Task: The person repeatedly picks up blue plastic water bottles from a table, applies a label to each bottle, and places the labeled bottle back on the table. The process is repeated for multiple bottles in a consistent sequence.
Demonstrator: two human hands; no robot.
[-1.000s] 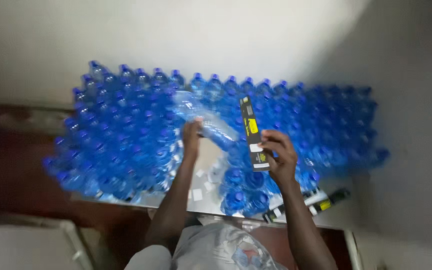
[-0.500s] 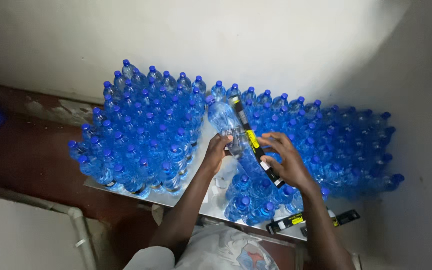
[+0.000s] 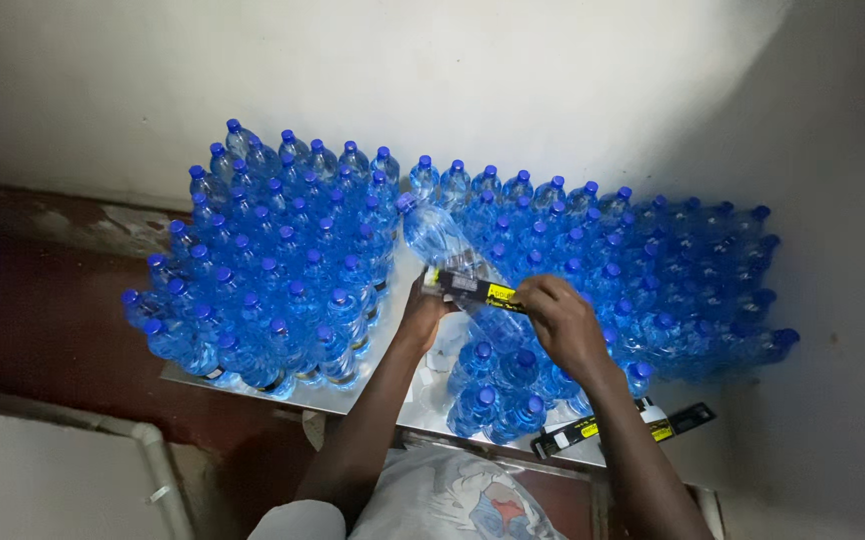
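Bottle: lies tilted above the standing bottles, cap up-left, blue cap on; contents cannot be told.
Left hand: closed around the bottle's lower part.
Right hand: fingers pinched on a black-and-yellow label, pressed across the bottle.
Risk: label may land crooked or wrinkle if the bottle turns in the grip; an elbow could topple bottles packed close on the table.
Spare labels: at the table's near edge, right.

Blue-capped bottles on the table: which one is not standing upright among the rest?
The bottle held between the left hand and right hand: it lies tilted above the rest, with a black-and-yellow label strip across it.
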